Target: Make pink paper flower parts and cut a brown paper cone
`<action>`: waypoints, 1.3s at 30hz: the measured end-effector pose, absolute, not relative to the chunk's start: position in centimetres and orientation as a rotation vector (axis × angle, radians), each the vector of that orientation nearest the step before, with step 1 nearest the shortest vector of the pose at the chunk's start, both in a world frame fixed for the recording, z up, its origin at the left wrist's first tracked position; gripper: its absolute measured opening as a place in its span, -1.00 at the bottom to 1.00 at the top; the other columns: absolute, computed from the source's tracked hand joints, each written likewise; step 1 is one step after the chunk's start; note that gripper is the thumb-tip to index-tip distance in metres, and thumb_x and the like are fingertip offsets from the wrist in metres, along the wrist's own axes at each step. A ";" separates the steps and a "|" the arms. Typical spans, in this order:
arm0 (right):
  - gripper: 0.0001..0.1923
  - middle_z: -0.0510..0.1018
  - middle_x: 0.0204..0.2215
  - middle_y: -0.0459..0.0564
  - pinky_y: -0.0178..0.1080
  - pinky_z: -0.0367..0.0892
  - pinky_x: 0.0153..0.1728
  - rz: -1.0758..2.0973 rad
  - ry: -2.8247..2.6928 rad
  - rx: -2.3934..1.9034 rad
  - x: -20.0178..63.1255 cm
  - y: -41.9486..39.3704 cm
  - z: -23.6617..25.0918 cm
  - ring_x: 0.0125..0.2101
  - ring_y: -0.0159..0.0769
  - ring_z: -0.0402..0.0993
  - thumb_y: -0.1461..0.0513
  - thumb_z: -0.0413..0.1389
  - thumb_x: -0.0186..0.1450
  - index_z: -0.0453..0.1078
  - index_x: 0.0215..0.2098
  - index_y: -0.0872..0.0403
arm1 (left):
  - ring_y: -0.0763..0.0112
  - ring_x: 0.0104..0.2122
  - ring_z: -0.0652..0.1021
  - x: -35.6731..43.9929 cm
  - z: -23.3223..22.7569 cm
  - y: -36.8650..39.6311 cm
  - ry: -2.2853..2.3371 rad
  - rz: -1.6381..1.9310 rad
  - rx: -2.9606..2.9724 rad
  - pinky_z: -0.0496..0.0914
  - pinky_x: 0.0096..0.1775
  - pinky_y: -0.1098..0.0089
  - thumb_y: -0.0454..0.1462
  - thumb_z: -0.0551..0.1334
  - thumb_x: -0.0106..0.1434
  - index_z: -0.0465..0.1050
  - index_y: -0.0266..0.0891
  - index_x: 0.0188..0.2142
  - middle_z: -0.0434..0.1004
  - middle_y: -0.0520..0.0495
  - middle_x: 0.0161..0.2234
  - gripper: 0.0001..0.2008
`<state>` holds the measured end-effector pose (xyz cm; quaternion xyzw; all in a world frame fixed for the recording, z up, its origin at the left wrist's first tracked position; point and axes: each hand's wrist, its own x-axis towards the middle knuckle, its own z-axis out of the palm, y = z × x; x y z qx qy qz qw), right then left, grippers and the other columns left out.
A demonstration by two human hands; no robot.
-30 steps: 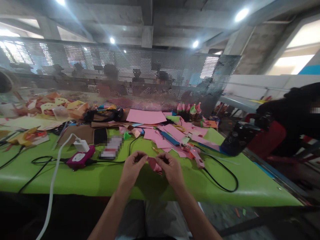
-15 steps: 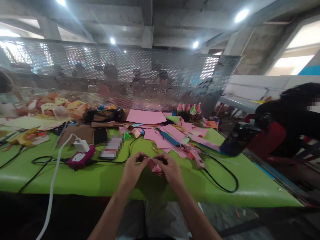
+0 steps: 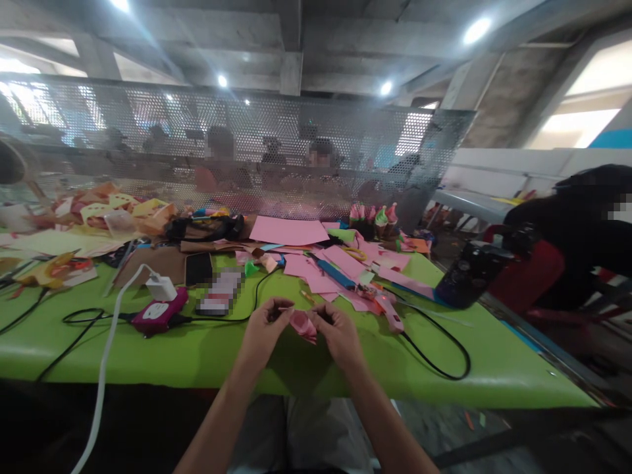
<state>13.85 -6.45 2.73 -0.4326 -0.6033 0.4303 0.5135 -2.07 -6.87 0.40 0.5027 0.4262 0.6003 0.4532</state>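
Left hand (image 3: pixel 264 332) raised over near edge of green tabletop (image 3: pixel 207 352), wrist bent, fingers curled in; grip closed on left end of small folded pink paper (image 3: pixel 302 324). Right hand (image 3: pixel 340 334) held opposite, knuckles up, grip pinched on paper's right end. Paper kept just above tabletop, between both hands. Pink sheets (image 3: pixel 323 273) and black cable (image 3: pixel 439 349) seen beyond.
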 end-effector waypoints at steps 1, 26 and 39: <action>-0.76 0.43 -0.57 -0.11 -0.28 0.21 -0.44 1.033 -1.451 -1.034 13.8 -6.5 2.8 -0.50 -0.31 0.31 0.06 0.22 0.13 0.44 -0.48 0.08 | 0.44 -0.39 0.47 -2.1 0.4 -6.8 1.046 1.481 1.237 0.33 -0.30 0.45 -0.18 0.30 0.10 0.47 -0.26 -0.30 0.51 0.01 -0.42 -0.79; -0.80 0.50 -0.44 -0.07 -0.22 0.30 -0.24 1.246 -1.303 -0.772 14.0 -6.6 2.6 -0.36 -0.25 0.40 0.10 0.29 0.12 0.47 -0.44 0.05 | 0.32 -0.26 0.53 -1.5 0.9 -7.4 1.024 1.485 1.573 0.39 -0.20 0.39 -0.20 0.27 0.16 0.57 -0.23 -0.36 0.55 -0.08 -0.32 -0.84; -0.73 0.41 -0.54 -0.13 -0.31 0.23 -0.40 1.229 -1.208 -0.826 14.1 -6.4 2.2 -0.49 -0.37 0.29 0.06 0.31 0.09 0.42 -0.48 0.07 | 0.29 -0.27 0.54 -1.4 1.0 -7.4 1.029 1.487 1.606 0.39 -0.19 0.38 -0.28 0.28 0.10 0.60 -0.21 -0.39 0.57 -0.08 -0.35 -0.90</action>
